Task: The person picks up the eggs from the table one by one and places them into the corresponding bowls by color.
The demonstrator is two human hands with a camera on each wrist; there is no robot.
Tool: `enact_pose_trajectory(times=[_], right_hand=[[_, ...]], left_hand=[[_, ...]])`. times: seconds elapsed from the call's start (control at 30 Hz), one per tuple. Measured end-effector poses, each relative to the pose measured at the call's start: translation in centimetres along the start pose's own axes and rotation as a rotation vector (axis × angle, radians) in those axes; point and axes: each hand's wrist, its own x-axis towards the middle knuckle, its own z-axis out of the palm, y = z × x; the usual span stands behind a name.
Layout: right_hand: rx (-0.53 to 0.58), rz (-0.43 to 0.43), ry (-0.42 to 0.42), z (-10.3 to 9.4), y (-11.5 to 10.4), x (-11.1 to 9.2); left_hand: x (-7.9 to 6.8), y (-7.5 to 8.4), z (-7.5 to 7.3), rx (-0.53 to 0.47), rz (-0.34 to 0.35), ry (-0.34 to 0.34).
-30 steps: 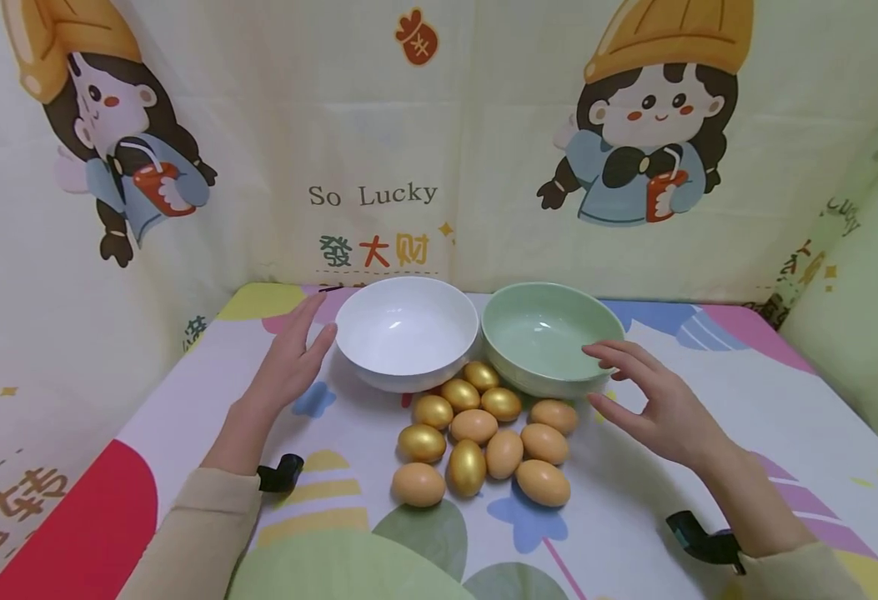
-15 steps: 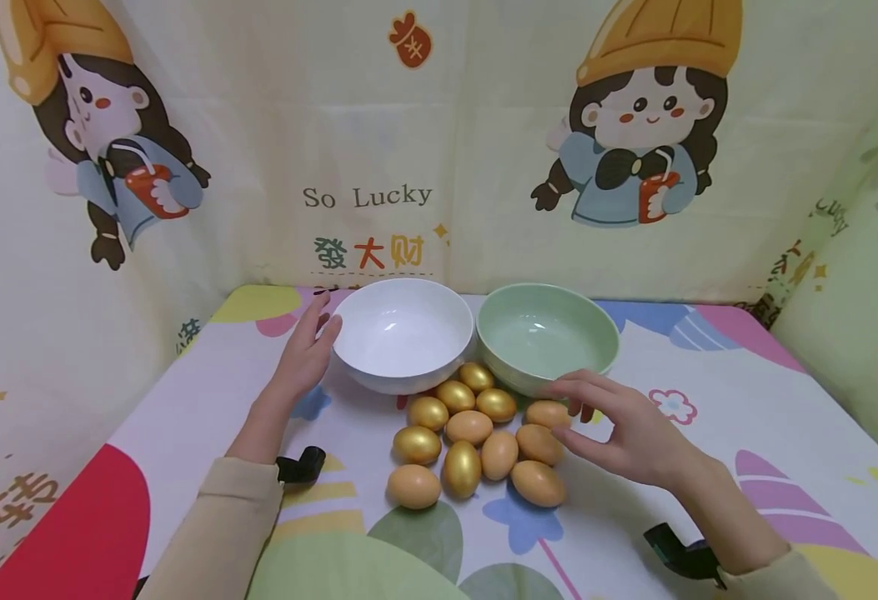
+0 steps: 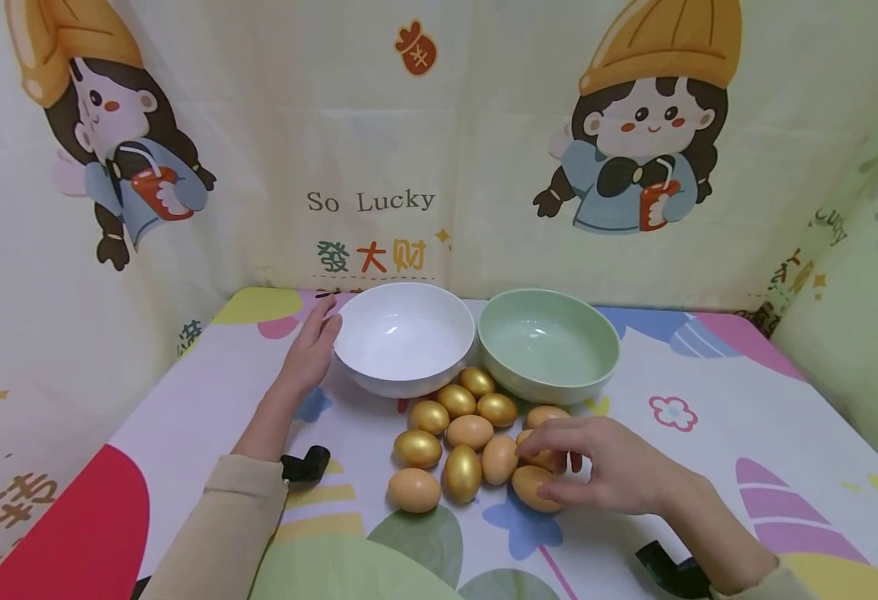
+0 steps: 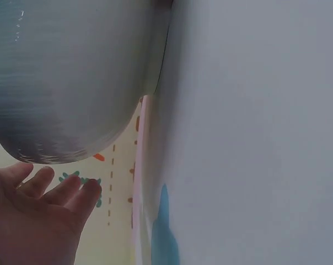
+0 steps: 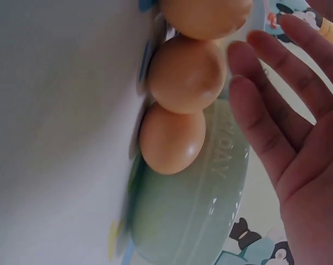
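Note:
My left hand (image 3: 309, 350) is at the left side of the white bowl (image 3: 403, 337), its fingers extended along the outer wall. In the left wrist view, the fingertips lie close to the bowl's side; contact is hard to tell. My right hand (image 3: 611, 467) hovers above the brown eggs at the right of the group, fingers loosely bent and nothing gripped. Beneath its thumb lies the nearest brown egg (image 3: 532, 487), and its fingers partly cover another. In the right wrist view, a brown egg (image 5: 186, 74) sits just off the fingertips. Several gold eggs (image 3: 462, 473) lie to the left.
A light green bowl (image 3: 547, 346) stands right beside the white one, at the back of the table. One brown egg (image 3: 414, 490) lies at the front left of the cluster. A patterned cloth (image 3: 499, 208) hangs behind the table.
My right hand has come from beside the green bowl down and toward me, over the brown eggs. My left hand has moved slightly right, closer to the white bowl. The eggs keep their places.

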Motion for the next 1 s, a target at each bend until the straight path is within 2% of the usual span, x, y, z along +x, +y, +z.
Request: enact_pose_trajectory(times=[0.2,0.4,0.6,0.8,1.0], right_hand=[[-0.062,0.040,-0.069,0.5,-0.4,0.1],[-0.075,0.051,-0.109,1.1,-0.5,0.1],[-0.052,0.049,-0.149,1.5,-0.7,0.0],[-0.025,-0.008,-0.166,1.8,-0.8,0.2],[0.018,-0.016,-0.182,1.9,-0.6,0.3]], left_hand=[[0.2,-0.2,0.1,-0.028,-0.002,-0.011],[0.6,-0.6,0.3,-0.078,-0.042,-0.017],[1.2,-1.0,0.6,-0.170,-0.029,-0.037],[1.8,-1.5,0.8,-0.295,-0.016,-0.060],[2.0,-1.7,1.1,-0.351,-0.022,-0.078]])
